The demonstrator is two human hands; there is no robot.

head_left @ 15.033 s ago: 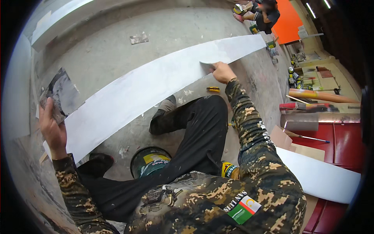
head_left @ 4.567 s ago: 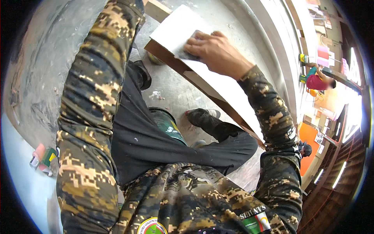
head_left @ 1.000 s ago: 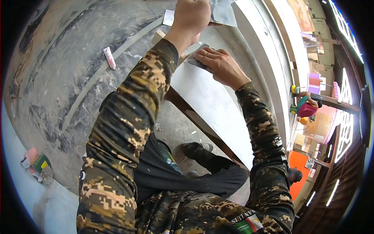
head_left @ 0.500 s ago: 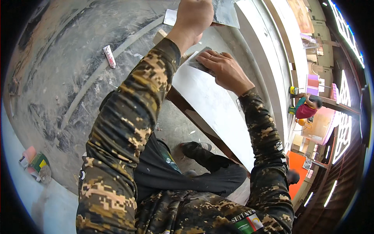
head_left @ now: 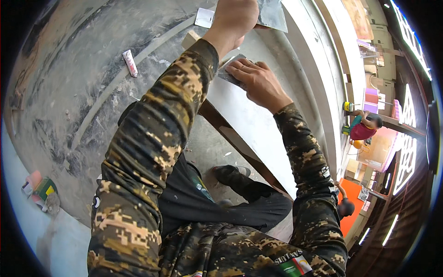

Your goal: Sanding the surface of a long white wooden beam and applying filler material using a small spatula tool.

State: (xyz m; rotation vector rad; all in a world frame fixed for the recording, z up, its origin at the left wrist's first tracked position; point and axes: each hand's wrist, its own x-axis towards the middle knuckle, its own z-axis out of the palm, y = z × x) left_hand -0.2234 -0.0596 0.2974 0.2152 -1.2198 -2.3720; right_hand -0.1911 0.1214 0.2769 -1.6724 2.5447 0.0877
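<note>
At the top, my left hand point(head_left: 236, 18) is closed, knuckles up, at the edge of a flat grey plate point(head_left: 273, 15); the thumb side is partly hidden. My right hand point(head_left: 264, 83) presses a thin dark grey flat piece point(head_left: 235, 69) against the white surface of a long board point(head_left: 249, 117). Its fingers lie bent over that piece; whether it is a scraper blade or an abrasive sheet I cannot tell. The board slants from my hands toward my right forearm, its brown edge facing my legs.
A white and red tube point(head_left: 130, 63) lies on the dusty grey floor point(head_left: 99, 60). Near the left hand are a white card point(head_left: 204, 18) and a wooden block point(head_left: 190, 39). Containers point(head_left: 44, 191) stand at lower left. Pale long panels point(head_left: 318, 69) and two people point(head_left: 362, 129) are to the right.
My right hand has slid a little left and toward the board's far end with the grey piece. My left hand and plate have shifted slightly right.
</note>
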